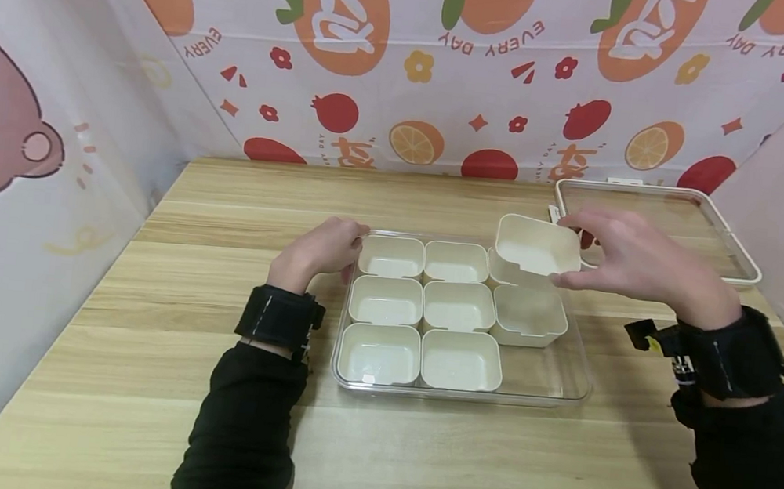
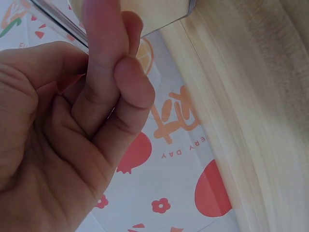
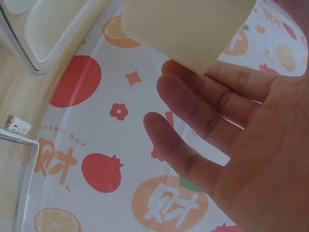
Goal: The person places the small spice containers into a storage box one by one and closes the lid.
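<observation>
A clear plastic tray (image 1: 548, 385) lies on the table with several cream-coloured small square cups, such as this one (image 1: 381, 354), set in rows inside it. The left hand (image 1: 320, 252) grips the tray's wall at its back left corner; in the left wrist view, fingers and thumb of that hand (image 2: 91, 106) meet at the clear edge. Above the tray's back right part, the right hand (image 1: 645, 261) holds one cream cup (image 1: 537, 247) by its right side, tilted. That cup (image 3: 188, 29) also shows in the right wrist view. Behind it, another cup is partly hidden.
A clear lid with a white rim (image 1: 659, 193) lies at the table's back right, behind the right hand. Fruit-printed cloth (image 1: 450, 85) hangs along the back edge. The front right spot of the tray shows its bare bottom. Wooden table (image 1: 455, 471) surrounds the tray.
</observation>
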The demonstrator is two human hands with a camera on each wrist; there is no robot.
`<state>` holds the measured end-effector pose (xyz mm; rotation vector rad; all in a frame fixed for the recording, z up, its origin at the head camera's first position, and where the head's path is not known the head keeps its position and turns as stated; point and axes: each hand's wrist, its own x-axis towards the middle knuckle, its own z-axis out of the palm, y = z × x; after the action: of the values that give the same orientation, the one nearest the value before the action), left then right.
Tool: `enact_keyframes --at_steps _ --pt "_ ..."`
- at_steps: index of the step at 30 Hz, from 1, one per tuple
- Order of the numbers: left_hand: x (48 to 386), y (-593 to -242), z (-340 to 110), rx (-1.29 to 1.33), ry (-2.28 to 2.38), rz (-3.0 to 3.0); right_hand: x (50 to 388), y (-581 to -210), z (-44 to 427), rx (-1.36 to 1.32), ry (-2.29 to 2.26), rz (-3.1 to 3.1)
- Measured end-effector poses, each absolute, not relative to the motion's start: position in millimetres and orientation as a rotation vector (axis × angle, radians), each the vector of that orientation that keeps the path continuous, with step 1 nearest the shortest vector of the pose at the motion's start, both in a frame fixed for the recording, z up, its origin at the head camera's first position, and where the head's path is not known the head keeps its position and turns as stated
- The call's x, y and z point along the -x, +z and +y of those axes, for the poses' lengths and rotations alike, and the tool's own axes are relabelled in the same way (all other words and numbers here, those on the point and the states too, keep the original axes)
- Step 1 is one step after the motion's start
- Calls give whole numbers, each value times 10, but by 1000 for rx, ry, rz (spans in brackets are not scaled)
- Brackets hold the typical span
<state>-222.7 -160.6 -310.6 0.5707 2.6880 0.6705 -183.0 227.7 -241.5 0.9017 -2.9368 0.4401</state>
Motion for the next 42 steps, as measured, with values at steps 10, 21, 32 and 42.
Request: enact_keyframes --at_steps 10,21,32,42 --pt "2220 -3131 -1613 -572 673 2696 1709 -2465 2320 -953 459 -2923" --pt "2215 -3113 -1607 -566 646 2699 1580 -2536 2391 -1058 467 -2893" --pt "2220 -3112 -1600 -568 647 2701 1462 -2541 2463 -1048 517 -3027" --pt "2221 -3126 -1609 -577 640 2711 1394 -2595 2479 -1017 635 -3201"
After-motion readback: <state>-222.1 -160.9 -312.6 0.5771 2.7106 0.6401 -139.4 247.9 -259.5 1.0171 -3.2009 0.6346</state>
